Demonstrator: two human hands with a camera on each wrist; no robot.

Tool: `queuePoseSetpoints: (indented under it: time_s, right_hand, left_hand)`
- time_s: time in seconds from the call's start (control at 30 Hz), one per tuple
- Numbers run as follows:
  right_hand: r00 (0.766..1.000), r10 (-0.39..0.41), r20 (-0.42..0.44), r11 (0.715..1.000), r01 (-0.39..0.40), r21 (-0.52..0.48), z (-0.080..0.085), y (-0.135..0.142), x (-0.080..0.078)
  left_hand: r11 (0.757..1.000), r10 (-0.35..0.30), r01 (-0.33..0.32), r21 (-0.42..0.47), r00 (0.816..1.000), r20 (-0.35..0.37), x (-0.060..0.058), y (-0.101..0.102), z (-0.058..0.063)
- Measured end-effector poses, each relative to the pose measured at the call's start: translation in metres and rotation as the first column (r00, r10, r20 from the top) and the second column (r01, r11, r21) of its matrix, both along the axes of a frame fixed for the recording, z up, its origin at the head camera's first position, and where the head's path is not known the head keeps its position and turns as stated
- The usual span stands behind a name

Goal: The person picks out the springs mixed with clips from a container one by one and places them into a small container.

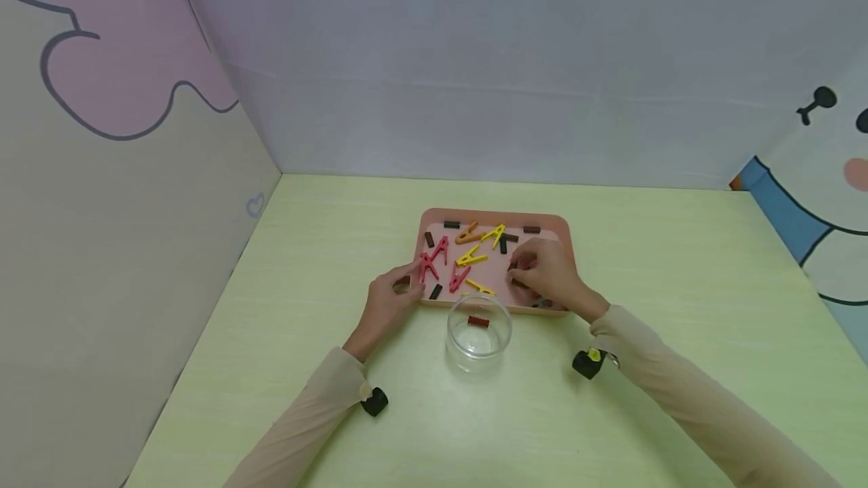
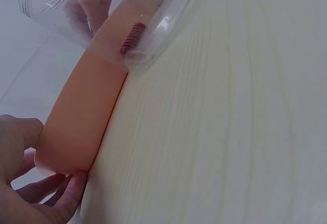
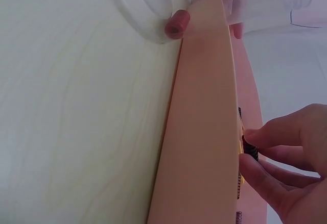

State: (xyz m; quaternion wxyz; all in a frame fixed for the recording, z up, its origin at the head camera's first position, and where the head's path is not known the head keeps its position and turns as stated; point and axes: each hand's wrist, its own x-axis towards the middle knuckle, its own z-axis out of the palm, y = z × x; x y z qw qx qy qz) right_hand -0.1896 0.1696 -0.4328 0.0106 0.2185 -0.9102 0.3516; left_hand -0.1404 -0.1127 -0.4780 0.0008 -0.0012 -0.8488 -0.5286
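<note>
A pink tray point(image 1: 498, 216) lies on the table, holding red clothespins point(image 1: 458, 277), yellow clothespins point(image 1: 471, 257), an orange one point(image 1: 468, 235) and several dark coil springs point(image 1: 451, 225). My left hand point(image 1: 393, 301) grips the tray's near left corner, its fingers at the lower edge in the left wrist view. Over the tray's right part, my right hand point(image 1: 549, 274) pinches a dark coil spring point(image 3: 250, 149) between thumb and fingertips. A clear round jar point(image 1: 468, 358) stands against the tray's near side, with one reddish spring point(image 1: 478, 321) inside.
The pale wood-grain table point(image 1: 325, 247) meets a light wall point(image 1: 475, 126) at the back. A printed side panel point(image 1: 136, 247) borders the left, and another with a cartoon figure point(image 1: 800, 202) stands at the right.
</note>
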Motion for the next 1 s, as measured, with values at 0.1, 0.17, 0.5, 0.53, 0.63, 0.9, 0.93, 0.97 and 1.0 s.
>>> queuePoseSetpoints:
  time_s: [0.1, 0.17, 0.5, 0.53, 0.63, 0.9, 0.93, 0.97, 1.0]
  right_hand:
    - [1.0, -0.002, 0.002, 1.0, 0.002, 0.009, 0.002, 0.001, 0.001]
    - [1.0, -0.004, 0.015, 1.0, 0.004, 0.005, 0.003, 0.002, 0.002]
    - [0.997, 0.001, 0.084, 0.999, 0.003, -0.05, 0.002, 0.008, 0.006]
    - [0.996, -0.002, 0.089, 0.999, 0.007, -0.054, 0.004, 0.008, 0.007]
    - [0.994, -0.015, 0.107, 0.998, 0.022, -0.058, 0.007, 0.008, 0.008]
    - [0.995, -0.019, 0.103, 0.999, 0.023, -0.046, 0.017, 0.012, 0.011]
    - [0.994, -0.018, 0.104, 0.999, 0.023, -0.048, 0.018, 0.013, 0.011]
    - [0.994, -0.017, 0.109, 0.998, 0.022, -0.052, 0.019, 0.013, 0.012]
    - [0.993, -0.016, 0.115, 0.998, 0.022, -0.056, 0.02, 0.013, 0.012]
  left_hand:
    - [1.0, -0.001, 0.001, 0.003, 1.0, 0.003, 0.0, 0.0, -0.001]
    - [1.0, -0.002, 0.002, 0.006, 1.0, 0.007, 0.001, 0.0, -0.001]
    - [1.0, 0.002, -0.002, 0.005, 1.0, 0.021, 0.002, 0.0, -0.001]
    - [1.0, 0.002, -0.002, 0.007, 1.0, 0.021, 0.002, 0.0, -0.001]
    - [1.0, 0.002, -0.002, 0.014, 1.0, 0.023, 0.002, 0.0, -0.002]
    - [1.0, -0.004, 0.004, 0.005, 1.0, 0.001, 0.0, 0.0, -0.001]
    - [1.0, -0.004, 0.004, 0.005, 1.0, -0.001, 0.0, 0.0, -0.001]
    - [1.0, -0.003, 0.003, 0.006, 1.0, -0.002, 0.0, 0.0, -0.001]
    - [1.0, -0.005, 0.005, 0.005, 1.0, -0.006, 0.0, 0.0, -0.001]
